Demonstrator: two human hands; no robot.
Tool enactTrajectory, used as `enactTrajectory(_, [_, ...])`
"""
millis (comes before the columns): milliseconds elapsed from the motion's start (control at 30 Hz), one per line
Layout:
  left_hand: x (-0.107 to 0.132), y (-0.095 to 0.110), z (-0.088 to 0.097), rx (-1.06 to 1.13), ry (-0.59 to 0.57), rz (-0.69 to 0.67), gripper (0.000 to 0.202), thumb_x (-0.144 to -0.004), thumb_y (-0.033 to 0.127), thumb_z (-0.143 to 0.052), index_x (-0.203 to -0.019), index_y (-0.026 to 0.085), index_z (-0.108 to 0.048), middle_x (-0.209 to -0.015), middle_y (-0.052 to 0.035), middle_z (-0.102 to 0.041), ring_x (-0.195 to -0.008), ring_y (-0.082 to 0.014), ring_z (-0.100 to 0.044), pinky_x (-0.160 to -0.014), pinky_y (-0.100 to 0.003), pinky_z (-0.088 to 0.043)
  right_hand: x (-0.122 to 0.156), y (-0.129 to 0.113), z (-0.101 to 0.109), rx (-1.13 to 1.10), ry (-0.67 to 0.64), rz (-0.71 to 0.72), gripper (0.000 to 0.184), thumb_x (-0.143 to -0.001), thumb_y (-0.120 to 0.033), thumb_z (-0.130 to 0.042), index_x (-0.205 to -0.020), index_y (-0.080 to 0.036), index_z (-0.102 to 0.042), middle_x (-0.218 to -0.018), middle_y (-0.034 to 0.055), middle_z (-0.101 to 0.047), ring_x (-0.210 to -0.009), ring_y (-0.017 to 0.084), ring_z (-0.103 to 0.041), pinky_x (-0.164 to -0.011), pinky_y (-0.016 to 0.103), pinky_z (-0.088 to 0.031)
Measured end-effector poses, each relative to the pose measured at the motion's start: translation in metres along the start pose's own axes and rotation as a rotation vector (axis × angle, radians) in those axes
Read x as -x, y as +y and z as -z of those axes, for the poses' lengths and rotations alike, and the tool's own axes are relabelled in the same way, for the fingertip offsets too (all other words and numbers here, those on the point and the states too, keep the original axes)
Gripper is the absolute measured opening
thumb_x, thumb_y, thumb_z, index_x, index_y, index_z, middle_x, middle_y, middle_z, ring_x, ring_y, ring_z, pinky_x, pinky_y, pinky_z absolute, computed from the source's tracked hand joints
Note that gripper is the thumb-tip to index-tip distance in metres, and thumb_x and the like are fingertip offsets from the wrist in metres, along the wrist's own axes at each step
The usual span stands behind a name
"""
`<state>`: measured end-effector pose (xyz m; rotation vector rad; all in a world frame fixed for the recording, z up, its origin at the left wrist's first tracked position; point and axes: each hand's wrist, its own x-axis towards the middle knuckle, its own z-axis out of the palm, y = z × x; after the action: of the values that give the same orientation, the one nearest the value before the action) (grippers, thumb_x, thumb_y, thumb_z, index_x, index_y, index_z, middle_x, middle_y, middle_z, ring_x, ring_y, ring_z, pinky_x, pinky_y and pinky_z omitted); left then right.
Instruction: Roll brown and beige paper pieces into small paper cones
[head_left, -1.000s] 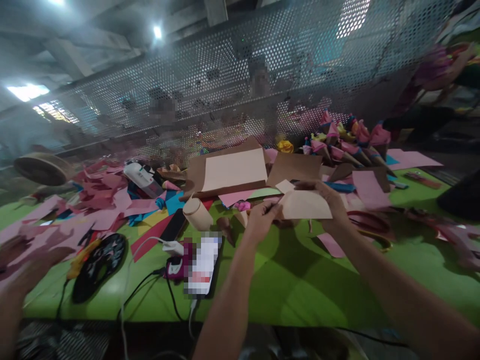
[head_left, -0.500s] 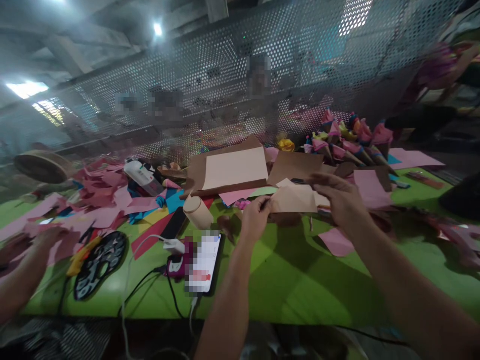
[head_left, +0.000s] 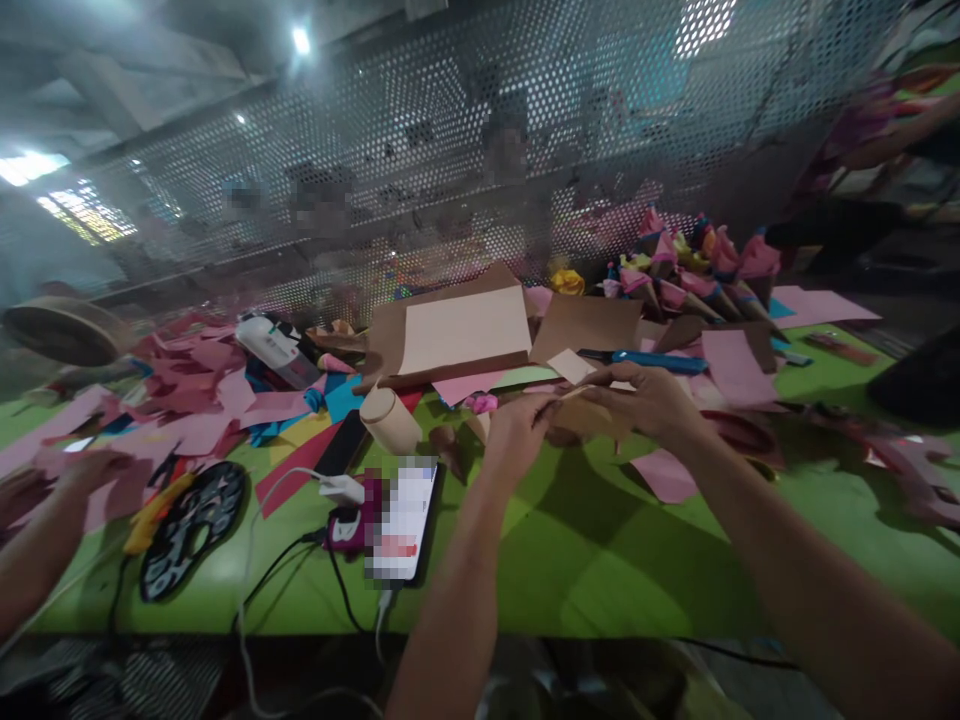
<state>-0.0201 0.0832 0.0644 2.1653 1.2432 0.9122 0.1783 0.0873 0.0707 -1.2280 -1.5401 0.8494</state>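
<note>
Pinched at its left end by my left hand is a piece of tan paper, seen nearly edge-on above the green table. My right hand has its fingers together on the paper's right side, partly covering it. Just behind the fingers lie a small cream paper square and a blue-handled tool, perhaps a cutter. A larger cream sheet rests on brown paper farther back.
A tape roll, a phone with cables and a patterned eye mask lie leftward. Pink paper flowers are heaped at the back right. Another person's hand touches pink paper at the far left.
My right hand has come down and left onto the tan paper, which has tilted from facing me to nearly edge-on. The blue-handled tool behind it now shows. The view has shifted slightly.
</note>
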Motion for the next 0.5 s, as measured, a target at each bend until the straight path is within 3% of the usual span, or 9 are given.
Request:
enactTrajectory(200, [0.0,0.001,0.001,-0.024,-0.046,0.045,0.022,-0.095,0.021,-0.056,-0.108,0.02,-0.074,-0.111,-0.0069,-0.078,-0.101,-0.0239,-0.071,-0.092,-0.035,-0.054,0.002,0.002,-0.003,0.078,0.091,0.082,0.04,-0.072,-0.064,-0.07,-0.068,-0.025,-0.076,-0.07,0.005,-0.072,-0.073,0.023,-0.066,-0.067,0.035,-0.049])
enactTrajectory(500, [0.0,-0.003,-0.006,0.149,-0.037,0.073,0.024,-0.095,0.021,-0.056,-0.11,0.021,-0.074,-0.111,-0.005,-0.078,-0.104,-0.0231,-0.071,-0.092,-0.033,-0.054,0.006,0.0,-0.011,-0.004,0.006,0.032,0.035,-0.07,-0.059,-0.075,-0.078,-0.025,-0.077,-0.082,0.0054,-0.076,-0.083,0.025,-0.067,-0.077,0.038,-0.051])
